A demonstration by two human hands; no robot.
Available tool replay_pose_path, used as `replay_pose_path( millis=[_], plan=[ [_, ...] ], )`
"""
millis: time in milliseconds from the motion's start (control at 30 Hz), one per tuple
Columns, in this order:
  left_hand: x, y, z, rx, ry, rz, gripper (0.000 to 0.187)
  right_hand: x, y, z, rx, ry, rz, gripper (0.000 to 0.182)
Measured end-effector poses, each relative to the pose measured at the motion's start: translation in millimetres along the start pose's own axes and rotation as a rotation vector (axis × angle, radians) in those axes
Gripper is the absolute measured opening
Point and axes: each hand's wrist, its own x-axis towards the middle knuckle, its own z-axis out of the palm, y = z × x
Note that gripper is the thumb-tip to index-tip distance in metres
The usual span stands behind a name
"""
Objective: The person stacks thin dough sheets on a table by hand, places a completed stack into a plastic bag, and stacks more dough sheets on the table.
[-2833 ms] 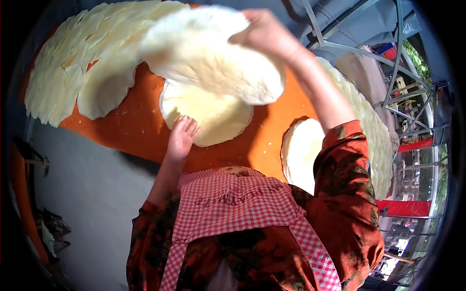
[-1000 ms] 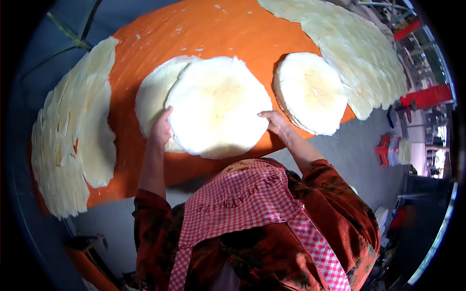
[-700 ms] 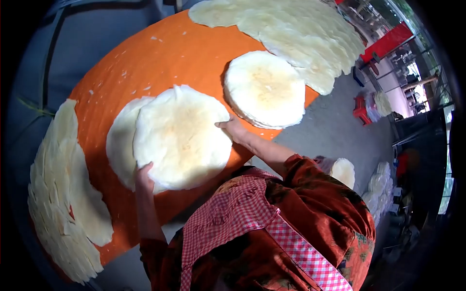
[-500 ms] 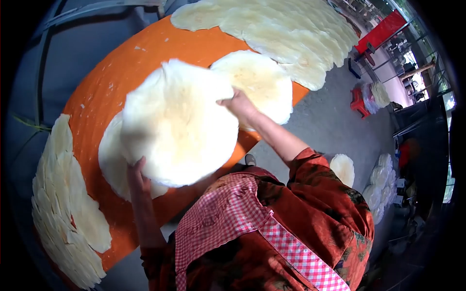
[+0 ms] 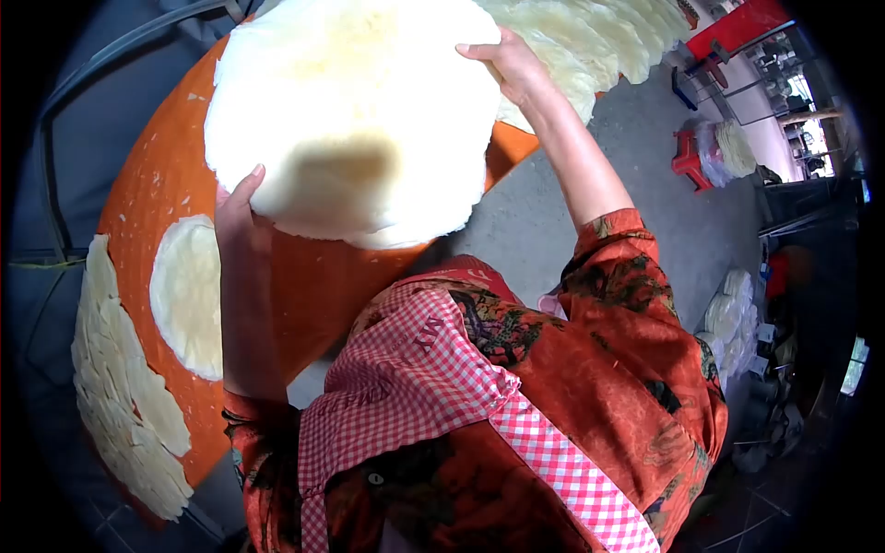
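The left hand (image 5: 241, 198) and the right hand (image 5: 507, 64) are holding a large, pale, round flat piece (image 5: 346, 120) over the far part of the orange counter (image 5: 152, 175). Its lower edge is looking uneven and layered, though how many layers it has cannot be told. The left grip is clamping the near-left rim, thumb lying on top and fingers going out of sight beneath. The right grip is clamping the right rim in the same way, its thumb pointing inward over the pale surface. A dark shadow is falling across the lower middle of the piece.

A smaller-looking pale disc (image 5: 187, 300) is lying flat on the left part of the counter, partly hidden by the left forearm. Overlapping pale sheets (image 5: 124, 387) are covering the counter's left end, and more layered sheets (image 5: 590, 46) are spreading over its far right end. To the right of the counter, a red stool (image 5: 690, 158) is standing on the grey floor (image 5: 645, 184). A checked apron (image 5: 396, 396) is hanging at the counter's near side.
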Motion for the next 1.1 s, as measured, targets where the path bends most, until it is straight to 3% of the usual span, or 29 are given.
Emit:
replay_pose_path(
  millis=[100,233,300,367,467,567,667,767,833,967,1000,1100],
  plan=[
    [12,-16,6,0.045,-0.029,-0.021,0.057,-6,21,-25,0.067,0.035,0.002,0.04],
    [37,-26,-38,0.156,-0.044,-0.103,0.056,-61,37,4,0.067,0.254,0.055,0.04],
    [56,-35,-60,0.127,-0.175,-0.153,0.054,-82,65,9,0.189,0.289,0.003,0.04],
    [70,-45,-76,0.214,-0.185,-0.244,0.048,-91,89,12,0.285,0.311,0.032,0.041],
    [83,-65,-99,0.001,-0.336,-0.503,0.048,-104,119,18,0.365,0.359,0.175,0.042],
    [59,-77,-129,-0.366,-0.525,-0.552,0.054,-119,130,44,0.367,0.469,0.223,0.042],
    [8,-105,-132,-0.71,-0.497,-0.409,0.054,-131,126,68,0.44,0.489,0.229,0.042],
    [-30,-122,-119,-0.489,-0.217,-0.343,0.051,-147,104,112,0.41,0.573,0.239,0.038],
    [-30,-130,-129,-0.384,-0.113,-0.428,0.052,-166,133,124,0.33,0.555,0.235,0.039],
    [-15,-131,-146,-0.26,-0.019,-0.382,0.061,-171,138,98,0.527,0.48,0.424,0.041],
    [-9,-134,-153,-0.235,-0.026,-0.352,0.062,-162,154,70,0.629,0.409,0.361,0.045],
    [10,-141,-176,-0.195,-0.055,-0.315,0.065,-127,142,31,0.631,0.343,0.528,0.048]
  ],
)
